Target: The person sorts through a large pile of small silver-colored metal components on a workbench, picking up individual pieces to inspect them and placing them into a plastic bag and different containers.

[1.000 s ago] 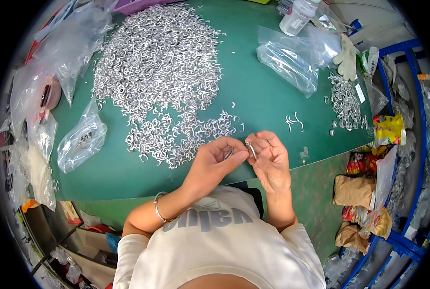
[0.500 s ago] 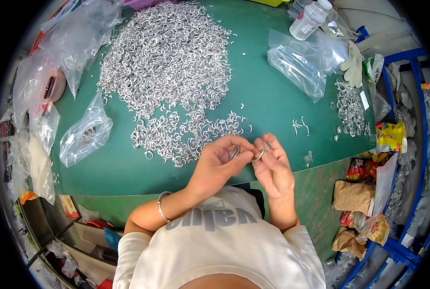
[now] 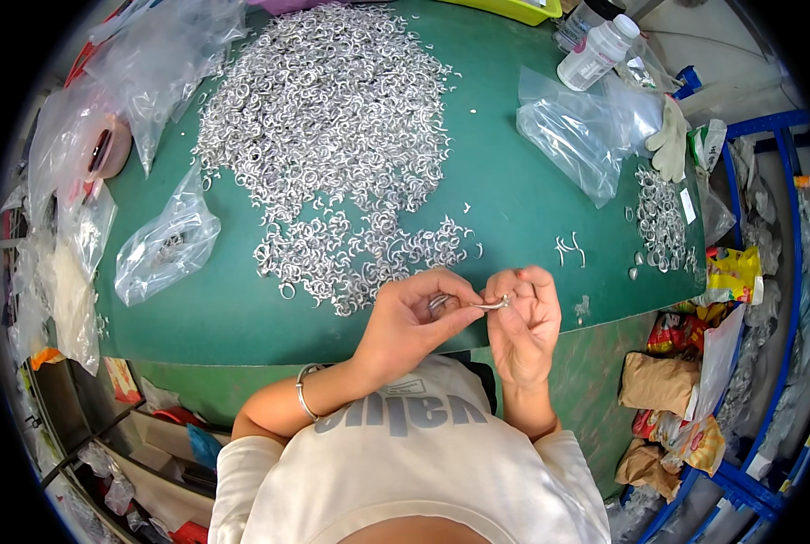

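Note:
In front of my chest, both hands are at the table's near edge. My left hand [image 3: 409, 317] is closed, thumb and forefinger pinching one end of a small curved silver ring [image 3: 488, 306]. More silver metal [image 3: 438, 302], apparently further rings, shows inside its curled fingers. My right hand [image 3: 524, 331] grips the other end between thumb and fingers. Just beyond my left hand spreads a big pile of silver ring pieces [image 3: 323, 118], curved and mostly open-looking. Right of my hands lie several thin bent silver pieces [image 3: 570, 249].
A group of silver rings [image 3: 666, 227] lies at the green table's [image 3: 504, 218] right edge. Behind it are a pale glove [image 3: 668, 145], a clear plastic bag [image 3: 568, 127] and a white bottle [image 3: 598, 53]. Another clear bag [image 3: 164, 240] lies left. Blue shelving [image 3: 790, 199] stands right.
My right hand has turned and its fingers have curled in. The ring between my hands now shows edge-on, nearly level. The whole view has shifted slightly.

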Motion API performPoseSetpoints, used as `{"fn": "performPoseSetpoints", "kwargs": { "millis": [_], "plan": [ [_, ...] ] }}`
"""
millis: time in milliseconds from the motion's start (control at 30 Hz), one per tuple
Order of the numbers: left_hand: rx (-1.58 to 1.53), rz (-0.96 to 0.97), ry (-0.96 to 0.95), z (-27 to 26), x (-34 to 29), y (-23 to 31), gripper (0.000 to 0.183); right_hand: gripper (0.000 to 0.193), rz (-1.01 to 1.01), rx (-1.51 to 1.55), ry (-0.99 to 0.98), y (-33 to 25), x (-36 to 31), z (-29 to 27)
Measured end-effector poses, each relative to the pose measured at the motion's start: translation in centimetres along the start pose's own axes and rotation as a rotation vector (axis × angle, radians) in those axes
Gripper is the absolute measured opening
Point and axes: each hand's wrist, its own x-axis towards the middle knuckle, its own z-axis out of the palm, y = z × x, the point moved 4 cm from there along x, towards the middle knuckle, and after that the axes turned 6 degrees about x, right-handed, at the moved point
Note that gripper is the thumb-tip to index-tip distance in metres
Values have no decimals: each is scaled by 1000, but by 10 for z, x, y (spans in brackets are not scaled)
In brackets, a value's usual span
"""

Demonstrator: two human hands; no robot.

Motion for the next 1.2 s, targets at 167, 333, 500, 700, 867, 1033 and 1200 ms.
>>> {"fn": "performPoseSetpoints", "kwargs": {
  "millis": [167,333,500,700,867,1033,1200],
  "plan": [
    [139,105,41,-1,-1,9,11,36,-55,-85,-25,-1,0,-1],
    [169,141,121,-10,3,3,11,33,11,-100,50,5,4,-4],
    [349,103,127,-23,11,0,11,30,127,-133,131,15,4,-16],
    [346,-8,139,-38,24,-3,7,24,180,-233,204,20,15,-18],
    [232,-76,341,-83,101,28,20,18,178,-278,235,22,15,-34],
    [163,607,572,-151,230,149,43,16,238,-258,190,35,19,-26],
    [323,174,348,-96,222,57,28,15,170,-349,309,23,11,-52]
  ]
}}
